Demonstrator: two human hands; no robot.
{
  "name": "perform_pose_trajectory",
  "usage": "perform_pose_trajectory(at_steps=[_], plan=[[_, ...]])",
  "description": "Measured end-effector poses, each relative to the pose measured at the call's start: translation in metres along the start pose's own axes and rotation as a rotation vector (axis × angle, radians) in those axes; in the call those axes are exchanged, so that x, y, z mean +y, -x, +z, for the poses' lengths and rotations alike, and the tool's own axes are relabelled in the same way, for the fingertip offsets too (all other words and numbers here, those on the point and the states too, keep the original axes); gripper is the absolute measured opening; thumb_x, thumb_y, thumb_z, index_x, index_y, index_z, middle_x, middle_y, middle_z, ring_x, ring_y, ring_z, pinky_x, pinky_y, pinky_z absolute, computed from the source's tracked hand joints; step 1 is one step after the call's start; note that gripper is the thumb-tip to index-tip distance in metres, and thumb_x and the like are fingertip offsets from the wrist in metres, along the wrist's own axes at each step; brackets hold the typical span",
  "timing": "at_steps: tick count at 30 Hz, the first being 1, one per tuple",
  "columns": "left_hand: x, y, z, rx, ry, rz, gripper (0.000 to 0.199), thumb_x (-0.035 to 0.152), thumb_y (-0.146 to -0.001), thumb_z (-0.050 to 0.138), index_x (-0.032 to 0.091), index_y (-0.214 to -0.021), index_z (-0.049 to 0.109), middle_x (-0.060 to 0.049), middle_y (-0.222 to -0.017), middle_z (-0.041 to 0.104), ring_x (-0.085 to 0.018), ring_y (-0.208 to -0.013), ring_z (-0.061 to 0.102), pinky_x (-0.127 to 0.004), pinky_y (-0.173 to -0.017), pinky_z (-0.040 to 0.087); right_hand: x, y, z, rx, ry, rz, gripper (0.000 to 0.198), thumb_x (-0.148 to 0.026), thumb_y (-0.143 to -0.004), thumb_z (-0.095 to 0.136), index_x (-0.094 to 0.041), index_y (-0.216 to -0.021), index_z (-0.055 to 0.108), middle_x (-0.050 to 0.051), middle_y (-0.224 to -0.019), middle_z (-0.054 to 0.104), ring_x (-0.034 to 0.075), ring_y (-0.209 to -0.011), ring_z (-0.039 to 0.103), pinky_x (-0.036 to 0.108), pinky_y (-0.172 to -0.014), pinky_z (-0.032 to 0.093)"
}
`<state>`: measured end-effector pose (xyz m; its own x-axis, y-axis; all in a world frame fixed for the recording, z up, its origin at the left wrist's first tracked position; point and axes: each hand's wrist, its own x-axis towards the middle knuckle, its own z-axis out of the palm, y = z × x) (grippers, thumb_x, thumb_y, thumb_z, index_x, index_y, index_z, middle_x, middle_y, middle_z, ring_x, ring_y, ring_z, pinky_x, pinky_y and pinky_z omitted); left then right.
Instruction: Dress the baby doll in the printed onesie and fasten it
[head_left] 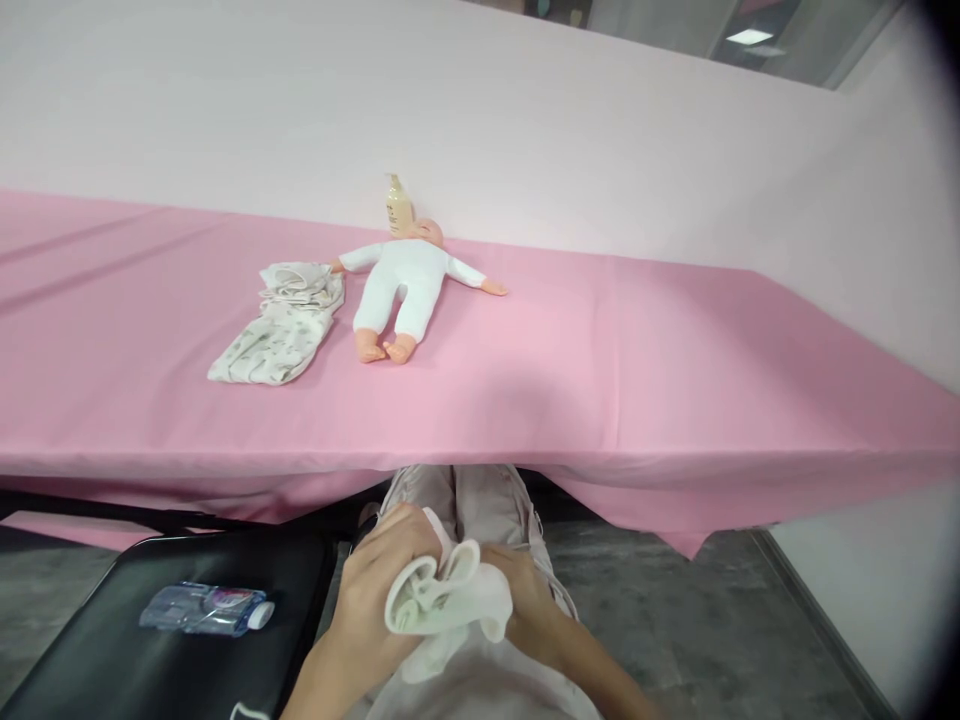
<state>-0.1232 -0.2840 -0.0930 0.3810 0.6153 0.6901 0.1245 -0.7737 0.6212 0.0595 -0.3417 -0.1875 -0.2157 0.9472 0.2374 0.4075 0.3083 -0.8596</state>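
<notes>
Above my lap, a small bunched white piece of fabric with a pale green print point(450, 600) is held between both hands; its folds hide what kind of garment or cloth it is. My left hand point(386, 575) is closed round its left side, fingers curled. On the other side my right hand point(525, 600) grips it, with the fingertips partly hidden behind the fabric. Farther off, a baby doll in a white bodysuit point(405, 280) lies on its back on the pink-covered table point(525, 370). Folded patterned baby clothes point(281, 325) lie left of the doll.
A pump bottle point(399, 205) stands by the doll's head, near the white wall point(600, 150). To my left is a black chair point(202, 670) with a clear plastic bottle point(206, 608) lying on its seat. The pink cloth hangs over the table's front edge.
</notes>
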Motion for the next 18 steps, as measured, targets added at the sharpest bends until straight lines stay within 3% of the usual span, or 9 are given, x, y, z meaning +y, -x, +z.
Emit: perform_pose_trajectory(at_steps=[2,4,8,13,16,18], plan=[[-0.002,0.000,-0.004,-0.001,-0.082,0.014,0.020,0.007,-0.085,0.058,0.019,-0.072,0.048,0.004,-0.063,0.047,-0.010,-0.055,0.043,-0.022,-0.053,0.037,0.000,-0.002,-0.014,-0.020,-0.087,-0.008,0.024,-0.009,-0.079,0.052,-0.021,-0.094,0.067,0.006,-0.096,0.072,0.021,-0.089,0.069,0.032,-0.079,0.055],[-0.003,-0.001,-0.008,0.028,-0.148,-0.008,0.021,0.008,-0.086,0.058,0.019,-0.071,0.048,0.005,-0.061,0.046,-0.008,-0.051,0.041,-0.020,-0.049,0.034,-0.001,-0.002,-0.028,0.043,-0.128,0.029,0.027,-0.012,-0.084,0.052,-0.020,-0.104,0.068,0.006,-0.099,0.072,0.019,-0.090,0.068,0.029,-0.079,0.053],[-0.006,-0.003,-0.013,0.083,-0.232,-0.071,0.019,0.013,-0.084,0.061,0.019,-0.070,0.051,0.006,-0.060,0.050,-0.007,-0.049,0.042,-0.018,-0.044,0.032,-0.004,-0.002,-0.045,0.131,0.000,0.019,0.016,-0.021,-0.094,0.051,-0.019,-0.096,0.067,0.000,-0.077,0.068,0.013,-0.065,0.060,0.023,-0.059,0.045],[-0.008,-0.001,-0.015,0.139,-0.250,-0.174,0.011,0.017,-0.082,0.065,0.019,-0.074,0.058,0.005,-0.061,0.055,-0.009,-0.049,0.048,-0.019,-0.045,0.037,-0.010,-0.007,-0.055,0.122,0.167,-0.197,0.018,-0.028,-0.100,0.051,-0.020,-0.102,0.067,0.000,-0.074,0.070,0.013,-0.056,0.059,0.024,-0.053,0.041],[-0.010,0.003,-0.016,0.167,-0.240,-0.203,0.012,0.017,-0.083,0.064,0.019,-0.072,0.058,0.005,-0.060,0.054,-0.009,-0.048,0.047,-0.020,-0.045,0.037,-0.009,-0.012,-0.058,0.114,0.203,-0.230,0.021,-0.027,-0.102,0.047,-0.019,-0.107,0.065,0.000,-0.071,0.069,0.012,-0.052,0.056,0.025,-0.051,0.039],[-0.012,0.005,-0.018,0.178,-0.244,-0.164,0.010,0.013,-0.081,0.062,0.019,-0.074,0.059,0.004,-0.063,0.056,-0.010,-0.051,0.049,-0.021,-0.048,0.038,-0.009,-0.013,-0.056,0.099,0.245,-0.232,0.022,-0.031,-0.102,0.048,-0.019,-0.101,0.066,-0.003,-0.060,0.059,0.011,-0.047,0.047,0.025,-0.048,0.034]])
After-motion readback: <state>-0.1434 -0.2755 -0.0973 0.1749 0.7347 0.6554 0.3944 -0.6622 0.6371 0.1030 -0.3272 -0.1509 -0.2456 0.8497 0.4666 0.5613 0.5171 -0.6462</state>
